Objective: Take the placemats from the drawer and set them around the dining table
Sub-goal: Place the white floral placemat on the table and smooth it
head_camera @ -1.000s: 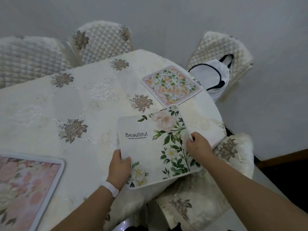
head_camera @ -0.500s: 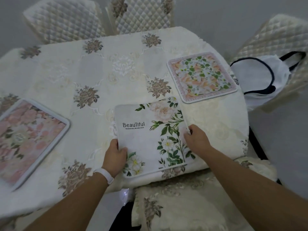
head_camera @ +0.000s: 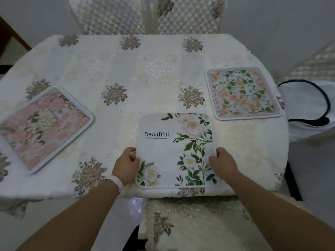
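On the cloth-covered bench [head_camera: 126,69], the white floral placemat [head_camera: 174,153] lies flat between left hand [head_camera: 126,165] and right hand [head_camera: 223,165], fingers [head_camera: 130,151] clamped on its side edges; pink placemat [head_camera: 43,127] farther left, peach placemat [head_camera: 243,93] right

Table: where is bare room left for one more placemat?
The far strip of the table, before the quilted chairs, is bare between the pink mat and the peach mat. A smaller patch lies between the pink mat and the left hand. Near right is crowded: the white mat, which the right hand also grips, nearly meets the peach mat.
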